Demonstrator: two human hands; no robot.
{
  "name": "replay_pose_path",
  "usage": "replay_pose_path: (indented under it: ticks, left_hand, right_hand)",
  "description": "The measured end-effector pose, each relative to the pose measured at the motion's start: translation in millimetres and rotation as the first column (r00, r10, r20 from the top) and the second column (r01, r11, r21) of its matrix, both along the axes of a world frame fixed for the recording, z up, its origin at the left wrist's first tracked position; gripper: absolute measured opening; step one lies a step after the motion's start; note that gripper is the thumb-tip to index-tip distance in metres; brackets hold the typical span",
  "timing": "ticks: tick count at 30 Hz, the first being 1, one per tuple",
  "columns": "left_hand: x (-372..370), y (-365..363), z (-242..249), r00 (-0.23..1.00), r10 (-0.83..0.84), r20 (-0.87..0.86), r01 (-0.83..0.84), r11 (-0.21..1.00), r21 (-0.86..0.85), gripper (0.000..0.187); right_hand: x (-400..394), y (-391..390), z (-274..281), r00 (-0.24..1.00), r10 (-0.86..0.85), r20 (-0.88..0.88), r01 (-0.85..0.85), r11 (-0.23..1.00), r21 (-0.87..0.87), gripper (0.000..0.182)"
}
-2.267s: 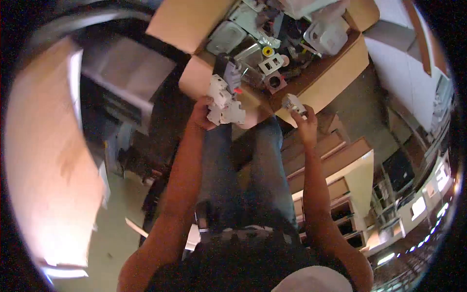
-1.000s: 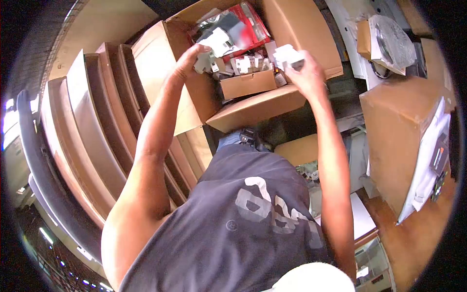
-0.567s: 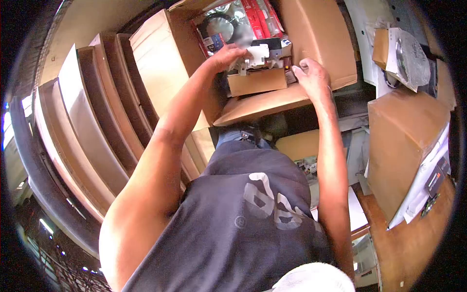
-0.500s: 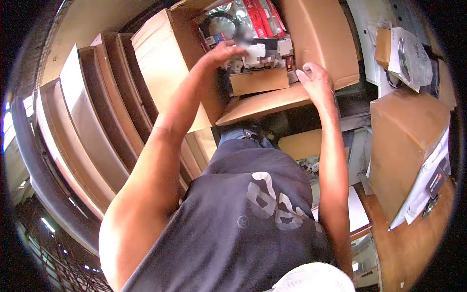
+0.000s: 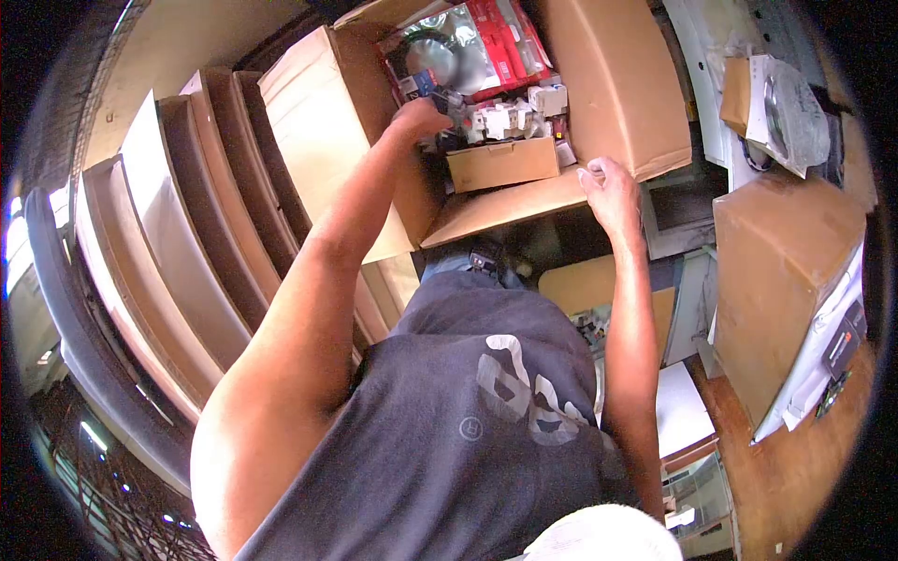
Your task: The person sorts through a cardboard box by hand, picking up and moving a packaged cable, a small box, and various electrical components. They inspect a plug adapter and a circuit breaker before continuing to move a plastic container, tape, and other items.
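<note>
A large cardboard box (image 5: 613, 84) stands in front of me with its flaps raised. My left hand (image 5: 421, 120) reaches inside along the left wall, fingers bent around something small and dark that I cannot make out. Right beside it are a blue-and-white packet (image 5: 420, 85) and white plastic parts (image 5: 505, 122), which fill a smaller open carton (image 5: 503, 165). Behind them lie red-and-clear packages (image 5: 505, 47). My right hand (image 5: 613, 192) has its fingers curled at the right end of the box's front flap (image 5: 510, 208).
On the left, several tall panels (image 5: 178, 224) lean in a row. Another cardboard box (image 5: 781, 280) sits on the wooden surface at right, below a plastic-wrapped item (image 5: 786, 112). Below the front flap, an open carton (image 5: 599, 290) holds small parts.
My left hand has moved left and slightly down from the white parts to the box's left side. My right hand has lowered onto the front flap, its fingers closing.
</note>
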State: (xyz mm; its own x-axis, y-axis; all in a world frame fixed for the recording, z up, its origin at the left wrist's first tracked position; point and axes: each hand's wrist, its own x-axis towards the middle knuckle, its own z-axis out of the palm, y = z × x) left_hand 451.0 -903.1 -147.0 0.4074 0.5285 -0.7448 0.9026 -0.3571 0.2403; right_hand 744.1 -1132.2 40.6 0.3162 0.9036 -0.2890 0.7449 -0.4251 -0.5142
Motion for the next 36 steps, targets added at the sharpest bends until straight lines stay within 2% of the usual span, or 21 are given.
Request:
replay_pose_path:
  ticks: [1,3,5,7,8,10,11,12,14,18,19,20,22,26,28,29,30,31,32,34,36]
  left_hand:
    - [6,-2,19,1.0,-0.004,0.003,0.004,1.0,0.004,0.072]
    - [16,-10,57,0.895,0.41,0.177,-0.394,0.912,-0.12,0.072]
    - [20,-16,70,0.893,0.39,0.227,-0.399,0.917,-0.006,0.066]
    - [23,-19,76,0.879,0.351,0.323,-0.431,0.874,0.225,0.055]
    - [24,-19,77,0.883,0.343,0.321,-0.423,0.877,0.227,0.055]
    - [26,-20,74,0.945,0.021,0.327,-0.203,0.822,0.533,0.053]
    - [25,-21,71,0.959,-0.14,0.248,-0.032,0.813,0.582,0.05]
    - [23,-19,61,0.958,-0.15,0.244,-0.021,0.813,0.581,0.05]
    - [24,-12,38,0.967,-0.257,0.001,0.226,0.853,0.47,0.048]
    - [25,18,55,0.889,-0.443,-0.119,0.453,0.887,0.084,0.035]
    - [8,26,39,0.897,-0.442,0.028,0.42,0.87,0.257,0.035]
    - [-5,47,0,0.903,-0.419,0.098,0.401,0.901,0.165,0.039]
    - [14,43,98,0.953,-0.303,0.03,0.302,0.953,0.016,0.044]
    - [-6,65,87,0.964,-0.235,0.124,0.254,0.952,-0.168,0.043]
    - [-7,68,48,0.78,-0.622,0.067,0.622,0.76,-0.186,0.04]
    - [-4,62,35,0.699,-0.709,-0.092,0.701,0.705,-0.102,0.04]
    - [-3,56,27,0.682,-0.726,-0.085,0.719,0.687,-0.103,0.04]
    - [-1,51,25,0.892,-0.45,0.041,0.451,0.893,-0.016,0.049]
    - [5,46,23,0.973,-0.129,0.192,0.129,0.992,0.011,0.058]
    - [32,24,26,0.958,-0.167,0.231,0.162,0.986,0.039,0.056]
    - [59,2,27,0.949,-0.254,0.187,0.262,0.965,-0.022,0.055]
  right_hand:
    - [-1,0,2,0.999,-0.041,-0.015,0.04,0.999,-0.029,0.027]
    - [-1,0,3,0.996,-0.091,-0.024,0.09,0.995,-0.054,0.027]
    - [0,-3,1,0.994,-0.094,-0.048,0.093,0.995,-0.029,0.027]
    - [0,-5,-5,0.993,-0.103,-0.055,0.104,0.994,0.019,0.027]
    - [0,-6,-9,0.993,-0.1,-0.064,0.105,0.992,0.067,0.027]
    - [0,-5,-7,0.994,-0.097,-0.053,0.101,0.992,0.077,0.027]
    - [-1,-6,-6,0.995,-0.087,-0.04,0.09,0.992,0.085,0.027]
    - [-1,-6,-6,0.994,-0.098,-0.044,0.101,0.991,0.084,0.027]
    - [-1,-7,-7,0.995,-0.094,-0.035,0.096,0.991,0.087,0.027]
    - [0,-10,-12,0.99,-0.123,-0.064,0.127,0.99,0.062,0.025]
    - [-2,-10,-11,0.988,-0.14,-0.061,0.144,0.987,0.065,0.024]
    - [2,-13,-11,0.986,-0.156,-0.064,0.16,0.985,0.065,0.024]
    - [0,-12,-9,0.99,-0.132,-0.042,0.135,0.988,0.07,0.023]
    - [-3,-12,-10,0.984,-0.172,-0.041,0.176,0.978,0.109,0.021]
    - [0,-10,-11,0.991,-0.127,-0.047,0.132,0.984,0.123,0.02]
    - [0,-11,-11,0.991,-0.119,-0.06,0.127,0.979,0.158,0.018]
    - [0,-12,-8,0.991,-0.121,-0.05,0.127,0.98,0.15,0.017]
    - [-3,-13,-12,0.988,-0.151,-0.036,0.155,0.963,0.222,0.015]
    - [-8,-16,-17,0.981,-0.192,-0.019,0.189,0.939,0.288,0.014]
    - [-19,-24,-31,0.965,-0.26,0.015,0.209,0.809,0.55,0.013]
    - [-25,-41,-1,0.96,-0.281,0.004,0.23,0.793,0.564,0.015]
